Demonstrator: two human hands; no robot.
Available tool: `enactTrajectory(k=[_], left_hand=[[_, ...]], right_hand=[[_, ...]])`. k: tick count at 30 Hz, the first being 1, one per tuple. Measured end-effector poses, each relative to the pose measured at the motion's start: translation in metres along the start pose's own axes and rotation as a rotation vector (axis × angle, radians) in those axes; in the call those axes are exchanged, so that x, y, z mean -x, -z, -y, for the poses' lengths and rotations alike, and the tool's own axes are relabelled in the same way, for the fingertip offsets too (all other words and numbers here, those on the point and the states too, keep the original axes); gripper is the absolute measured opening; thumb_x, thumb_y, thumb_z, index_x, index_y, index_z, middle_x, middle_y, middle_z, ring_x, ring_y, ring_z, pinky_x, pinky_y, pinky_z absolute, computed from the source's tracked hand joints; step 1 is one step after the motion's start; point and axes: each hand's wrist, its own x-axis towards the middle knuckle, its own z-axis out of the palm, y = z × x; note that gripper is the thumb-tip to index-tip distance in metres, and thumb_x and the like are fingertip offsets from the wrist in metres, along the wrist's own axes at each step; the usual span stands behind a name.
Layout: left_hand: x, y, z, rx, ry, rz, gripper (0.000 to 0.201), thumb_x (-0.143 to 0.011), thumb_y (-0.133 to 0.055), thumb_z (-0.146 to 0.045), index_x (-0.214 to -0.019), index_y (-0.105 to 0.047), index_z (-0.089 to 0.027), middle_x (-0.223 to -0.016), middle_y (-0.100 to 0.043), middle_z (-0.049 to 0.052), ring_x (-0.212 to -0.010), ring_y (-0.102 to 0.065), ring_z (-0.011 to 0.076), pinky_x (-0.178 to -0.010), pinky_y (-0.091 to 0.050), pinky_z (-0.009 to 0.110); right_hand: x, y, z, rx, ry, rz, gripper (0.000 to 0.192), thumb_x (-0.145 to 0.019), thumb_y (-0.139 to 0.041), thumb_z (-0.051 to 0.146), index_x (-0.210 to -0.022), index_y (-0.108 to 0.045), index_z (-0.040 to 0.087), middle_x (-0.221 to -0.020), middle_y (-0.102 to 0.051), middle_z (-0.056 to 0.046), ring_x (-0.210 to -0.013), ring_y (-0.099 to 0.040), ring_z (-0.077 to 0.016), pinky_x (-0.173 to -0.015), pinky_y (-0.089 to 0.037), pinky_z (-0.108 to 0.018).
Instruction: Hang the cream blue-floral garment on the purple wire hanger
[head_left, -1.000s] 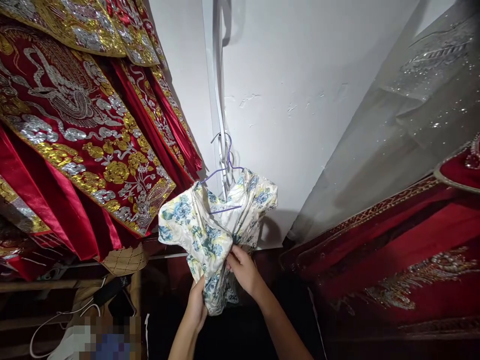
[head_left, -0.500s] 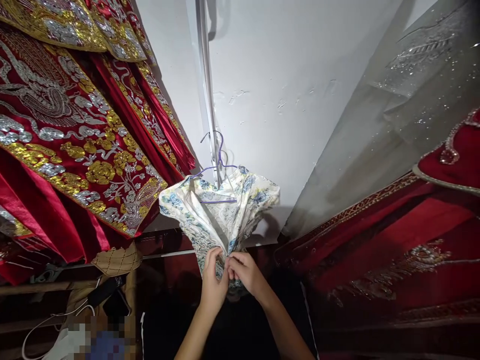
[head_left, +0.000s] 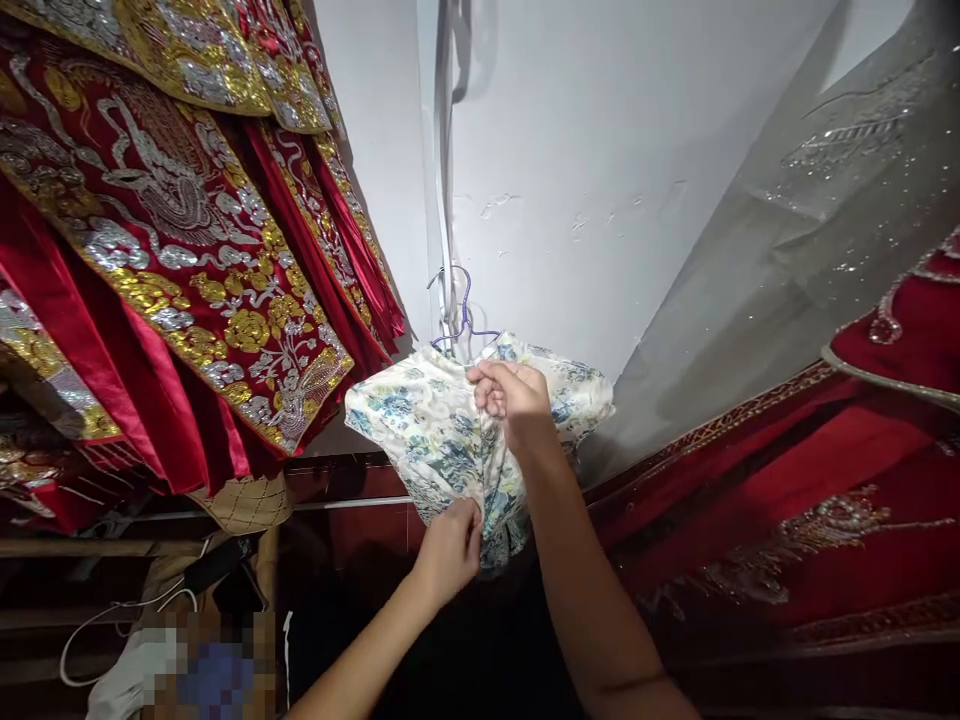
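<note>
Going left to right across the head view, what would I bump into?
Red-and-gold embroidered cloth, left hand, right hand, sparkly pale cloth. The flowery top spreads past both hands.

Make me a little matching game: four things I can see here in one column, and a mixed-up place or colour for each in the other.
Things:
1. left hand
2. short-sleeved floral garment
3. right hand
4. clothes hanger

Places and colours:
A. purple
B. near the neckline, pinching the cloth
C. lower down the garment's front, pinching the cloth
D. whitish, with blue flowers and touches of yellow

Right pairs: 1-C, 2-D, 3-B, 4-A.
</note>
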Motion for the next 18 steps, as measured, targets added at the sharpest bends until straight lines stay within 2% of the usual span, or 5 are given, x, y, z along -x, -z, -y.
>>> enactTrajectory(k=[3, 6, 9, 14, 18], left_hand=[[-0.022, 0.038, -0.015, 0.099, -0.062, -0.026, 0.012, -0.084, -0.063, -0.012, -0.091, -0.058, -0.020, -0.086, -0.063, 0.002, -0.075, -0.059, 0.0159, -0.068, -0.045, 0.026], [-0.058, 0.090, -0.041, 0.233, -0.193, -0.323, 0.037, -0.091, -0.063, -0.022, -0.127, -0.054, -0.023, -0.106, -0.064, 0.006, -0.082, -0.061, 0.0152, -0.073, -0.049, 0.027], [-0.091, 0.127, -0.071, 0.133, -0.321, -0.426, 0.026, -0.096, -0.058, -0.026, -0.121, -0.061, -0.022, -0.102, -0.065, 0.006, -0.081, -0.060, 0.0141, -0.076, -0.049, 0.028], [-0.112, 0.140, -0.092, -0.048, -0.463, -0.524, 0.013, -0.097, -0.056, -0.024, -0.090, -0.065, -0.017, -0.090, -0.065, 0.005, -0.086, -0.059, 0.0158, -0.081, -0.047, 0.028], [-0.112, 0.158, -0.059, 0.097, -0.327, -0.886, 0.014, -0.096, -0.058, -0.029, -0.092, -0.064, -0.017, -0.092, -0.064, 0.004, -0.091, -0.060, 0.0157, -0.085, -0.048, 0.027]], right_hand=[[0.019, -0.002, -0.010, 0.040, -0.017, 0.010, 0.024, -0.084, -0.061, 0.038, -0.074, -0.067, 0.017, -0.051, -0.057, 0.002, -0.045, -0.041, -0.0096, -0.045, -0.031, -0.023], [0.031, 0.001, -0.016, 0.116, -0.032, -0.016, 0.024, -0.084, -0.058, 0.037, -0.071, -0.065, 0.018, -0.049, -0.055, 0.002, -0.046, -0.042, -0.0104, -0.047, -0.033, -0.024], [0.030, 0.000, -0.010, 0.159, -0.002, 0.011, 0.024, -0.084, -0.057, 0.036, -0.070, -0.065, 0.018, -0.049, -0.053, 0.003, -0.046, -0.042, -0.0107, -0.048, -0.034, -0.024], [0.010, 0.003, -0.031, 0.263, 0.073, -0.023, 0.026, -0.083, -0.060, 0.041, -0.074, -0.065, 0.018, -0.052, -0.046, 0.004, -0.047, -0.035, -0.0105, -0.046, -0.025, -0.026], [0.011, 0.023, -0.080, 0.453, 0.053, -0.052, 0.030, -0.083, -0.058, 0.040, -0.062, -0.060, 0.018, -0.050, -0.036, 0.005, -0.048, -0.030, -0.0109, -0.048, -0.021, -0.027]])
